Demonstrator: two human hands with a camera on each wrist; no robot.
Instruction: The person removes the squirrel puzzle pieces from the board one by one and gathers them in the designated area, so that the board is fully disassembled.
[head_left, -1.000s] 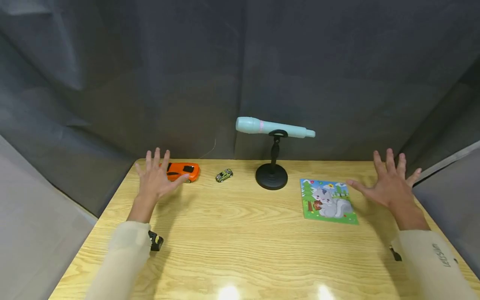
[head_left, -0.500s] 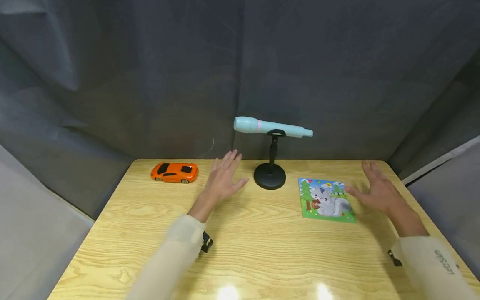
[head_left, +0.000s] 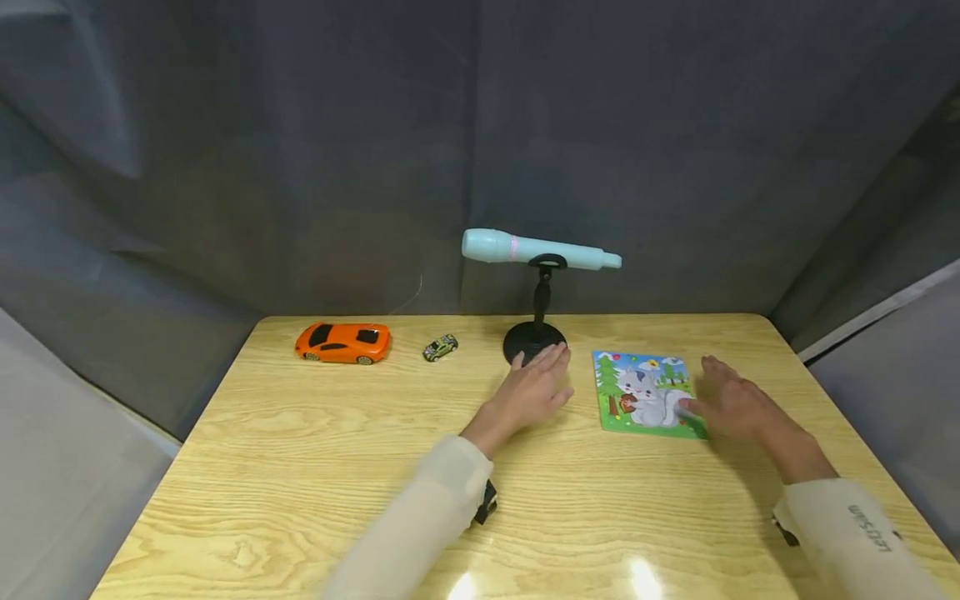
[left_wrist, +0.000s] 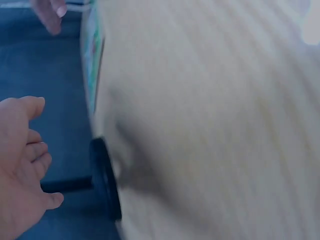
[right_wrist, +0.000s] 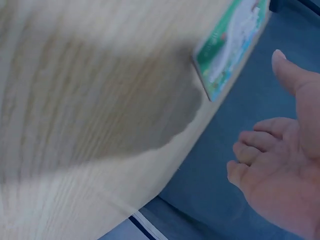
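Left hand (head_left: 525,390), thumb and fingers apart, near the stand (head_left: 542,297); the mic (head_left: 525,248) lies across its top, beyond the hand. Right hand (head_left: 738,404), thumb apart from fingers, beside the board (head_left: 647,392), which lies between both hands. Orange car (head_left: 343,343) and small car (head_left: 440,347): left of the left hand.

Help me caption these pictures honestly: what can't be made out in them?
- Head view: part of the round black microphone-stand base, hidden by the left hand.
- Head view: part of the right edge of the flat multicoloured squirrel-picture board, hidden by the right hand.
- Head view: markings on the small green patterned toy car, too small.
- Left wrist view: the board's picture, blurred and steeply angled.
- Right wrist view: the board's remainder, cut off by the top edge.
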